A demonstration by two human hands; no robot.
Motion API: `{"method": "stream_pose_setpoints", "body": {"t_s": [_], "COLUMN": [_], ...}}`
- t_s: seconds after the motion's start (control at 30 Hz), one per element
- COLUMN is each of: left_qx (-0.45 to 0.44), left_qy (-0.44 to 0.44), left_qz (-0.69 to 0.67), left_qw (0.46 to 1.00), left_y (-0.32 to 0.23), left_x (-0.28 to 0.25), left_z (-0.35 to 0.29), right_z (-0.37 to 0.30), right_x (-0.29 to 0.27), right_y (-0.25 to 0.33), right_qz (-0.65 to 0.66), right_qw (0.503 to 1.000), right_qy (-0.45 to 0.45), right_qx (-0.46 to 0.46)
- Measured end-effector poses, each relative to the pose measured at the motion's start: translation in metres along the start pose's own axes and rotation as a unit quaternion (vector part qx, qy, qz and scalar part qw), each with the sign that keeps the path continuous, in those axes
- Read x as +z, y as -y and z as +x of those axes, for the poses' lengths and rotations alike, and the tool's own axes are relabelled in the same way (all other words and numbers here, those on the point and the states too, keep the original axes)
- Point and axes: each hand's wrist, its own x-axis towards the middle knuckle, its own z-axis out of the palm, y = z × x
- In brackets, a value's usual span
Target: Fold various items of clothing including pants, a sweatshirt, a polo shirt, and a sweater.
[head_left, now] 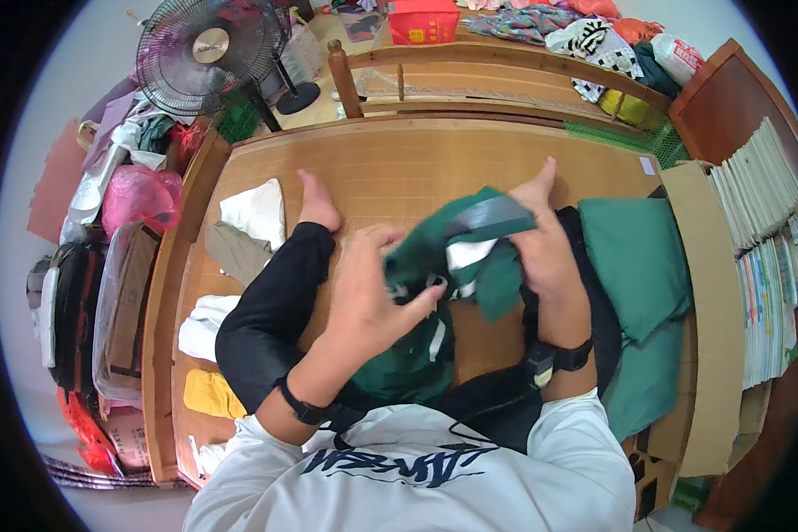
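Observation:
I sit with my legs spread, and a dark green garment (501,277) with white and grey parts is held up between my hands. Its lower part hangs down between my thighs, bunched and partly blurred. My left hand (372,288) grips the garment's left side, the thumb pointing in toward its middle. On the other side my right hand (543,253) grips the upper right edge, where a grey band shows; the fingertips are hidden behind the cloth. Two folded green cloth pieces (634,266) lie beside my right leg.
White cloth (255,211), a beige cloth (238,254) and a yellow cloth (213,393) lie left of my legs on the wooden bed board (434,160). A standing fan (211,46) is at far left. A cardboard box (708,319) with books (758,186) stands at right.

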Motion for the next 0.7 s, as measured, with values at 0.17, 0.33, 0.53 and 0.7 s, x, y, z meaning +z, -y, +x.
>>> {"method": "stream_pose_setpoints", "body": {"t_s": [0.17, 0.33, 0.53, 0.7], "left_qx": [0.095, 0.043, -0.152, -0.053], "left_qy": [0.132, -0.004, -0.22, -0.091], "left_qz": [-0.159, -0.183, -0.595, -0.618], "left_qw": [0.974, 0.982, 0.758, 0.779], "left_y": [0.022, 0.03, 0.005, 0.005], "left_x": [0.033, 0.026, -0.049, -0.101], "left_z": [0.009, -0.005, 0.013, 0.008], "right_z": [-0.016, 0.002, 0.028, 0.058], "right_x": [0.023, 0.01, -0.009, -0.025], "right_y": [0.007, 0.006, -0.024, -0.101], "right_qz": [0.055, 0.175, -0.258, -0.336], "right_qw": [0.976, 0.953, 0.931, 0.907], "right_qy": [0.197, 0.247, 0.255, 0.235], "right_qx": [0.073, -0.002, -0.037, -0.098]}}
